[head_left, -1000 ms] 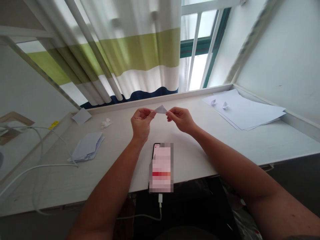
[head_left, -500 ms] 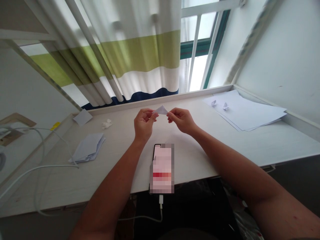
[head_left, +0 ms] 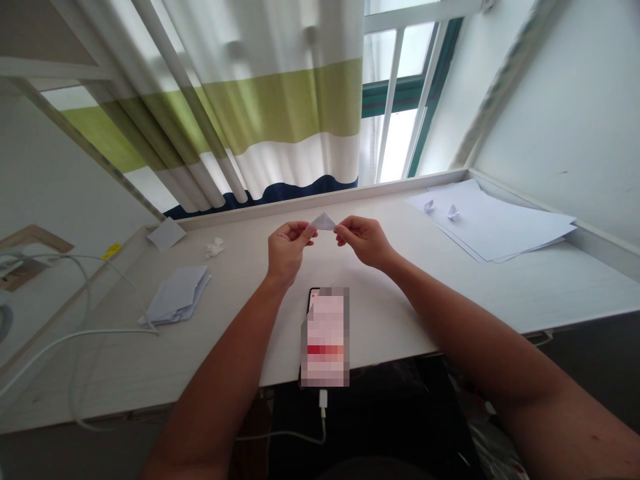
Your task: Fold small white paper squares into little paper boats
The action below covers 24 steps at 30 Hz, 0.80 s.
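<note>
A small folded paper triangle [head_left: 325,221] is held up over the far middle of the white desk, its point toward the window. My left hand [head_left: 290,247] pinches its left corner between thumb and fingers. At the right corner, the thumb and index finger of my right hand [head_left: 364,240] are closed on the paper. Below the hands a phone [head_left: 325,333] lies at the desk's near edge, its screen blurred out.
Two small folded paper pieces [head_left: 453,213] sit on large white sheets [head_left: 505,230] at the right. To the left are a stack of folded paper [head_left: 176,293], a paper square [head_left: 167,234], a crumpled tissue [head_left: 215,248] and looping white cables [head_left: 85,333]. A charging cable [head_left: 323,400] runs from the phone.
The fingers of my left hand have shifted slightly on the triangle's left corner. My right hand keeps its pinch, and the paper stays in nearly the same place.
</note>
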Each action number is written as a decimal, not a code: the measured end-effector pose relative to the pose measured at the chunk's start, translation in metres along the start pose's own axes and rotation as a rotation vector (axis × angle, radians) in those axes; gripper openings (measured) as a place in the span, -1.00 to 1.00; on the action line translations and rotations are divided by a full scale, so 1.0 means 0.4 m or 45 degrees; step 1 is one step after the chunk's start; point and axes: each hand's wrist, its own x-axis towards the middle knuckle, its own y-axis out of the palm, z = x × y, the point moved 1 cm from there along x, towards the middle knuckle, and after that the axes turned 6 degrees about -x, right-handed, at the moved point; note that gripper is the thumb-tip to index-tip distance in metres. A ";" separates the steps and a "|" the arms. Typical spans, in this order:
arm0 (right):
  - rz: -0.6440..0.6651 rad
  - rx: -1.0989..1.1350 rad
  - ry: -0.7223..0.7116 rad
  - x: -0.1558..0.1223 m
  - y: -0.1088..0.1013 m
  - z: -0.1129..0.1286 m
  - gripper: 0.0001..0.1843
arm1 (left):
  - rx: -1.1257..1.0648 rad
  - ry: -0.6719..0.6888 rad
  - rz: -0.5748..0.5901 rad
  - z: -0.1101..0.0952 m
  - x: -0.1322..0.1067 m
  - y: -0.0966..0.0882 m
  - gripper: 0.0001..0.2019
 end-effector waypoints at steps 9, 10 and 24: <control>0.124 0.098 -0.025 -0.002 0.001 0.004 -0.46 | 0.150 0.072 0.120 -0.002 -0.002 0.000 -0.71; 0.131 0.112 -0.015 -0.002 0.002 0.003 -0.45 | 0.169 0.083 0.136 -0.002 -0.004 0.000 -0.72; 0.112 0.184 0.048 0.006 0.001 -0.022 -0.37 | 0.338 0.163 0.264 0.009 -0.003 -0.008 -0.63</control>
